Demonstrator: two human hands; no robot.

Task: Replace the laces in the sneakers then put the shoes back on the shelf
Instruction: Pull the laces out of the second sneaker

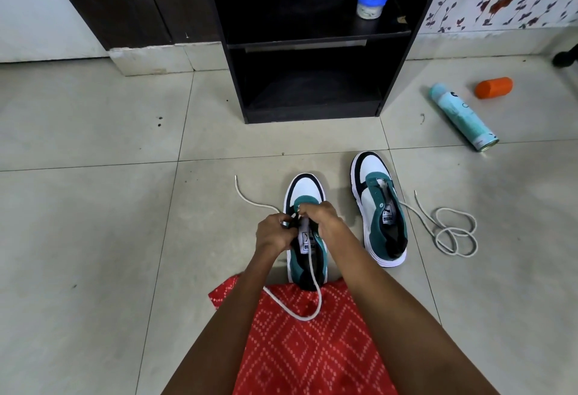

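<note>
- Sneaker (pixel 306 189) stands on the floor between our hands, its long axis running near to far and its toe pointing far toward the shelf (pixel 297 45).
- Left hand (pixel 273 233) and right hand (pixel 323 221) meet over the eyelets; both sets of fingers are curled, pinching the lace (pixel 305 319). Which eyelet, we cannot tell.
- One lace tail runs far-left from the left hand; the other loops near, over red cloth (pixel 312 360).
- We judge the next pull goes sideways, across the shoe's axis.
- Second sneaker (pixel 375 207) stands just right, parallel, with a spare lace (pixel 455 233) coiled beside it.
</note>
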